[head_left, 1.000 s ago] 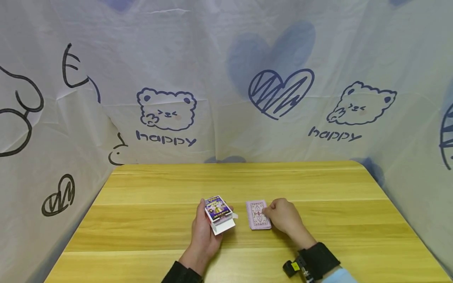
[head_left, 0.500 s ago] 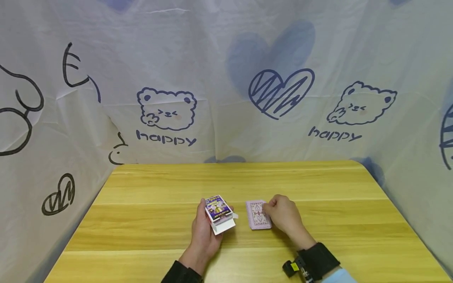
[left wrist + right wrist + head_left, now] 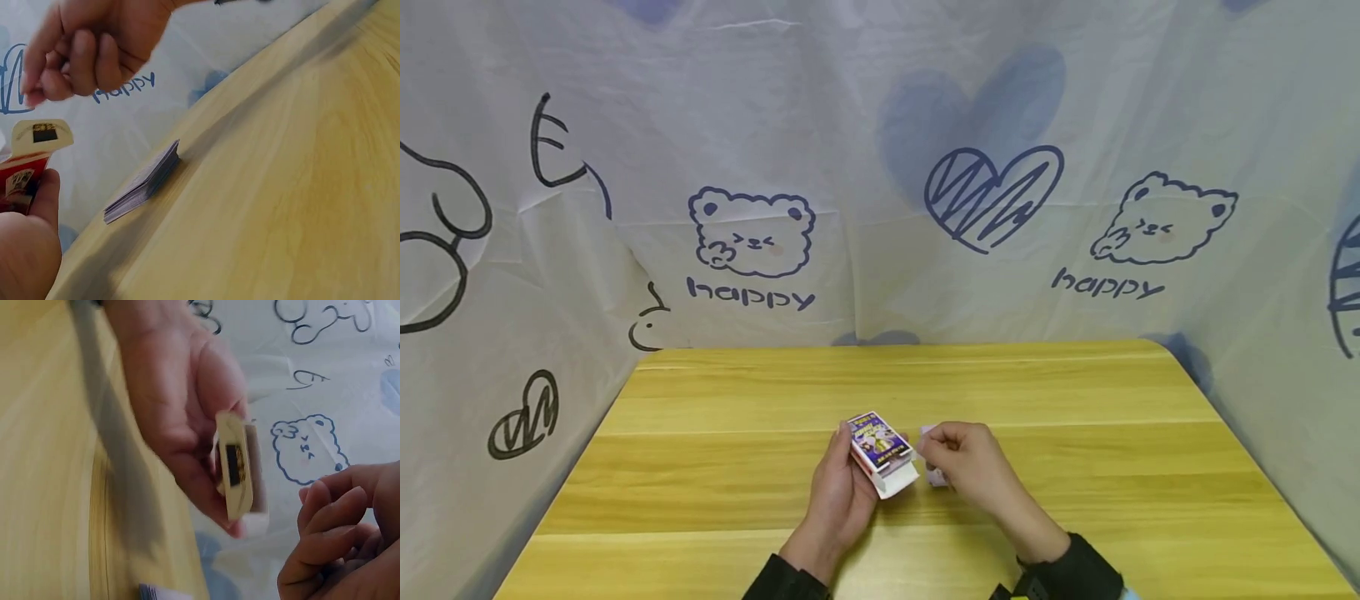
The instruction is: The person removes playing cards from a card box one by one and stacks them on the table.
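My left hand grips a purple and white playing-card box, tilted, with its open end towards me. The white end flap hangs out, and its pale inside bears a dark patch in the left wrist view. What is inside the box I cannot tell. Just right of the box is my right hand, fingers curled, with nothing seen between them; in the right wrist view its fingertips stand apart from the box. Beneath it, partly hidden in the head view, a deck of cards lies stacked on the table.
The wooden table has light grain and a rounded far corner. A white cloth printed with bears and hearts hangs behind and at both sides. Black bands with cameras circle the wrists.
My right hand has left the deck's right edge and moved left over it towards the box. My left hand has shifted the box slightly right and turned it a little.
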